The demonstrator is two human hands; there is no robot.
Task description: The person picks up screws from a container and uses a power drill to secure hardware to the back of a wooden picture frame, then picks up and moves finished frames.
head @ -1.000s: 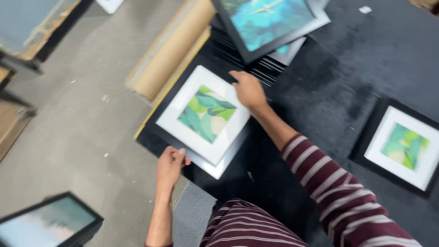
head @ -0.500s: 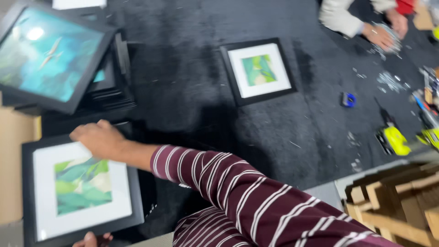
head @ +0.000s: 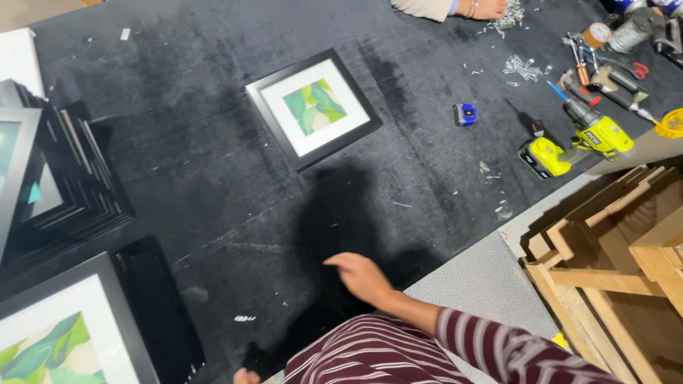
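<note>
A: Right hand [head: 364, 276] low centre, over the black mat [head: 213, 178]. Fingers loosely spread, slightly curled, holding nothing. Striped sleeve [head: 512, 345] behind it.

B: Touching the mat?

A: Cannot tell; hovering or just grazing. Dark shadow right above the hand.

B: Left hand?

A: Left hand [head: 245, 376] barely in view at the bottom edge, only a sliver of knuckles. Open or closed: cannot tell.

B: Nearest thing?

A: Big frame [head: 67, 334] at lower left: black border, white mount, green leaf print, cut off by the picture edge. Lying flat, well apart from the right hand, closer to the left. Black panel [head: 160, 306] just beside it, on its right.

B: Other frames?

A: Small frame [head: 314, 108] upper centre, same leaf print, flat on the mat, turned at an angle, alone. Stack of frames [head: 64, 185] at left edge, fanned out.

B: Right side?

A: Yellow drill [head: 594, 135] near the mat's edge, battery [head: 544, 157] just beside it. Small blue tape measure [head: 464, 114] between the small frame and drill. Screws [head: 523, 67] scattered farther up, pliers and tape rolls beyond. Wooden crate [head: 612, 263] off the mat at lower right. Another person's hand [head: 484, 8] at top edge.
</note>
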